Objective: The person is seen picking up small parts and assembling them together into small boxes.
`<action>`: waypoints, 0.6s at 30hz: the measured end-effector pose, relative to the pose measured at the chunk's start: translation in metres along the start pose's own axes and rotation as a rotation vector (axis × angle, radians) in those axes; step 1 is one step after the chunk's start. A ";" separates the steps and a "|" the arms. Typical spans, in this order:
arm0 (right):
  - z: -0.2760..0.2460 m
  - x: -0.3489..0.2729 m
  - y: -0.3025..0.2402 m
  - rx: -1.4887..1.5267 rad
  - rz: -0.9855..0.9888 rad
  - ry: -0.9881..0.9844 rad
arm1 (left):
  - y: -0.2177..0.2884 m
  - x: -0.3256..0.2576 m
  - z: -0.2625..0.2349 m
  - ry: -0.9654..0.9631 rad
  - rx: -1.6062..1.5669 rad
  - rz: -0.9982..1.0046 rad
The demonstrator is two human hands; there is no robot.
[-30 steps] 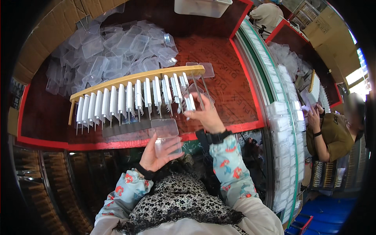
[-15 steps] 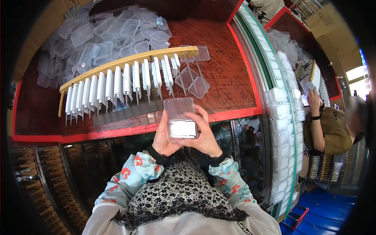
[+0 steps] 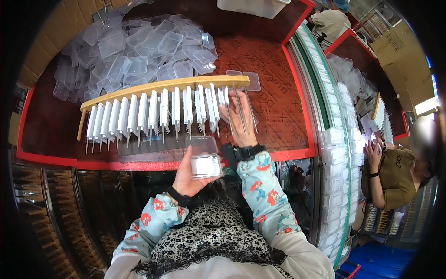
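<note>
My left hand (image 3: 186,177) grips a small clear plastic box (image 3: 207,160) with its hinged lid raised. A stack of thin white pieces (image 3: 206,166) lies inside it. My right hand (image 3: 240,118) is stretched forward at the right end of a wooden rack (image 3: 167,84), its fingers apart, partly behind the rack's bare metal rods. White folded bundles (image 3: 139,111) hang in a row along the rods. The last bundle (image 3: 223,96) is right beside my right fingers; whether they touch it is unclear.
Clear plastic boxes (image 3: 134,46) are heaped behind the rack on the red-edged table (image 3: 274,116). A white tub (image 3: 255,6) stands at the far edge. Stacks of filled clear boxes (image 3: 334,172) line the right side. Beyond, a co-worker (image 3: 395,172) handles a similar rack.
My right hand has left the box and reached forward to the rack's right end. My left hand still holds the box, now slightly lower and alone.
</note>
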State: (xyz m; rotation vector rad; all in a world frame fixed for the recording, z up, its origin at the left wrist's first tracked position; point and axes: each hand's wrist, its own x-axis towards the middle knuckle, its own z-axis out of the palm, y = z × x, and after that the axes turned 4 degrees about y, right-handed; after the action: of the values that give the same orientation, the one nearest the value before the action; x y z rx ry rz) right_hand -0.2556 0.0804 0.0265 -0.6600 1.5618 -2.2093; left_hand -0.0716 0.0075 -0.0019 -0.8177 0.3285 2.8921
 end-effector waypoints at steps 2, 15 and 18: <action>0.000 -0.002 -0.004 -0.082 -0.036 -0.026 | 0.002 -0.009 -0.005 0.033 0.001 0.078; 0.001 -0.107 -0.072 -0.905 -0.125 -0.370 | -0.020 0.004 0.023 -0.128 0.034 -0.075; 0.011 -0.122 -0.068 -1.194 -0.140 -0.275 | -0.026 0.010 0.023 -0.128 0.027 -0.138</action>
State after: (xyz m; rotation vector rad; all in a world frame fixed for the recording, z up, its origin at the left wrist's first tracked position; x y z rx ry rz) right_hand -0.1495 0.1596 0.0729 -1.3119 2.6118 -0.9514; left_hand -0.0872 0.0385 0.0079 -0.6207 0.2851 2.7878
